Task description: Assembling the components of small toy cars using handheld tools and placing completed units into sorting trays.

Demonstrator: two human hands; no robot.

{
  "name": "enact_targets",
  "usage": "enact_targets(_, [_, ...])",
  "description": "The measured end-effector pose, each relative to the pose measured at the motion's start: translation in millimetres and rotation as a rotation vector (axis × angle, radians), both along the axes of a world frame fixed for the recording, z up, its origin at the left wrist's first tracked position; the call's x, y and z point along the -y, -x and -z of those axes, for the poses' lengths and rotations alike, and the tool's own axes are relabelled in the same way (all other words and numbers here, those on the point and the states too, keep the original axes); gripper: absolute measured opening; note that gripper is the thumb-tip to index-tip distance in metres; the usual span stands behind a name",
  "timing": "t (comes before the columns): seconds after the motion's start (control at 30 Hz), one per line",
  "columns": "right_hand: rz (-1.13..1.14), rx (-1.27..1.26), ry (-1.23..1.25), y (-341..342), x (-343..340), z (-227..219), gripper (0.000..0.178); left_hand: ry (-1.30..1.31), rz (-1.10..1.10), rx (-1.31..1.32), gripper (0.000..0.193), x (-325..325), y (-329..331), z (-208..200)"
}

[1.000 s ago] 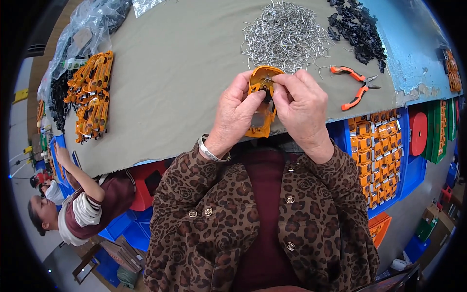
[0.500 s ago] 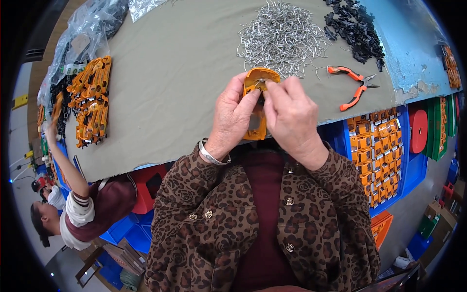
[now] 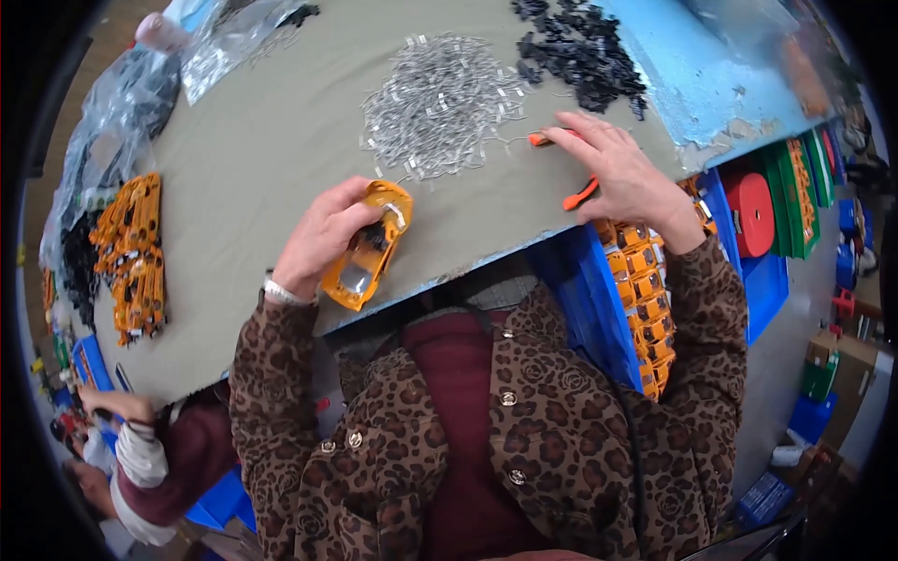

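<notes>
Taking clock directions from the held shell, one crumpled plastic bag (image 3: 117, 117) lies at ten o'clock and one heap of orange shells (image 3: 137, 248), too overlapped to count, at nine; one co-worker (image 3: 173, 458) is between seven and eight. The left hand (image 3: 327, 234) is clamped on a single orange shell (image 3: 371, 251) near the table's front edge, its inside facing up. One pile of countless bent wires (image 3: 444, 107) sits at one o'clock. One pair of pliers (image 3: 582, 194), two orange handles showing, lies at two, with one pile of black pieces (image 3: 585, 56) beyond. The right hand (image 3: 622, 173), well apart from the left, spreads its fingers over the pliers; whether they touch, I cannot tell. One blue bin (image 3: 608, 313) holding many orange pieces stands at three.
</notes>
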State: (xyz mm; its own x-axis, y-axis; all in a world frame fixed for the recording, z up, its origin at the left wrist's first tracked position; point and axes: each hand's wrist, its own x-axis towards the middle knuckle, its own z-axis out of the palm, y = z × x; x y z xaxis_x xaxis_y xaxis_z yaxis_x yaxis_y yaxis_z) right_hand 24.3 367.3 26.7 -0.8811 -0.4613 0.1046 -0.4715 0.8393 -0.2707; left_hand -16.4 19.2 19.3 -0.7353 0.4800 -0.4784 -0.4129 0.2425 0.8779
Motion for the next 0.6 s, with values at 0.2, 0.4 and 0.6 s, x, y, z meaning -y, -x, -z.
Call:
enact_targets(0.2, [-0.083,0.235,0.191,7,-11,-15,0.068,0.113,0.157,0.021,0.019,0,11,5])
enact_targets(0.4, [-0.147,0.353,1.563,22,53,-36,0.044,-0.052,0.164,0.187,0.021,0,16,18])
enact_targets(0.6, [-0.771,0.776,1.846,72,117,-1,0.059,0.005,0.211,0.215,0.022,-3,16,2])
